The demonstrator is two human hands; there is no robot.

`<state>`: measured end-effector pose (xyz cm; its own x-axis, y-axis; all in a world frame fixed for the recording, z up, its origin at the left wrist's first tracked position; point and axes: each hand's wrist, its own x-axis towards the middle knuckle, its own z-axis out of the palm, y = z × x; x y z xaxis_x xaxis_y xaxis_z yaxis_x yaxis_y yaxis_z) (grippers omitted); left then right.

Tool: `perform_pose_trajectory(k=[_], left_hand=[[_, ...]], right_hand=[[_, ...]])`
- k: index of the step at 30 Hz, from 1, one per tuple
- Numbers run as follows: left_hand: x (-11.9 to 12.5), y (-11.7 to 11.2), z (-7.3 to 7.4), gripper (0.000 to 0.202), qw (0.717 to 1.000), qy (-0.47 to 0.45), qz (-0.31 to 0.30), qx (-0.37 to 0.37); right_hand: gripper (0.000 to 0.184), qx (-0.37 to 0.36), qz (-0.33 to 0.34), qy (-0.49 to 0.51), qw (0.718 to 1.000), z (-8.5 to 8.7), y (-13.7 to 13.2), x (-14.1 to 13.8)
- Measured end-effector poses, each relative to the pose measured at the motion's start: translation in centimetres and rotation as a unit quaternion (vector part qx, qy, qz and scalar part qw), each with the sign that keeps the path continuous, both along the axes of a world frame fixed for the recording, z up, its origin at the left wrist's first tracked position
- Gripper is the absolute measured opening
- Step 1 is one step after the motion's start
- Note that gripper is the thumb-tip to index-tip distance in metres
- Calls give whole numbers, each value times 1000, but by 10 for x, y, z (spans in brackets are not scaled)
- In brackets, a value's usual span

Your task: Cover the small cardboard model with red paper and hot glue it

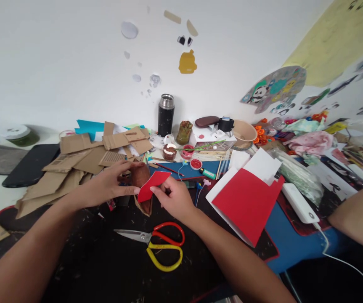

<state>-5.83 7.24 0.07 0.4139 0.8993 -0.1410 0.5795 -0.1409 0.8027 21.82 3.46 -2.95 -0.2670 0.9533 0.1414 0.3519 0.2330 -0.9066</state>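
Between thumb and fingers, my right hand [173, 195] pinches a cut piece of red paper [152, 185] with a white edge. My left hand [116, 183] curves round a brown, pointed cardboard shape [141, 174], its thumb tip at the red paper's left edge. The cardboard shape stands partly behind the red paper, so its full form is hidden. Just below both hands, scissors [151, 236] with one red and one yellow handle lie slightly open on the black mat [96, 265].
Flat cardboard pieces [70, 168] are heaped at the left. Folded red paper [247, 204] lies at the right, beside a white corded device [300, 203]. Behind stand a black flask [166, 113] and small paint pots [195, 164]. Another person's arm [356, 214] rests at the far right.
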Motion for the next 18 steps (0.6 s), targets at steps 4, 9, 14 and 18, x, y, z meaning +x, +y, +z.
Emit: perform_pose_trajectory(k=[4,9,14,18], left_hand=[[-1,1,1,101,1000,-5,5,-7],[3,0,4,100,1000,-11,9,15],[6,-1,7,100,999,-15,26,22],[6,-2,8,97,999,-28,29,18]], right_hand=[[31,4,-3,-12,1000,-1,2,-1],[31,-6,-10,-11,1000,-3,1,-1],[32,-12,-16,14,1000,-5,0,-3],[28,-33,-2,49,998,-7,0,-4]])
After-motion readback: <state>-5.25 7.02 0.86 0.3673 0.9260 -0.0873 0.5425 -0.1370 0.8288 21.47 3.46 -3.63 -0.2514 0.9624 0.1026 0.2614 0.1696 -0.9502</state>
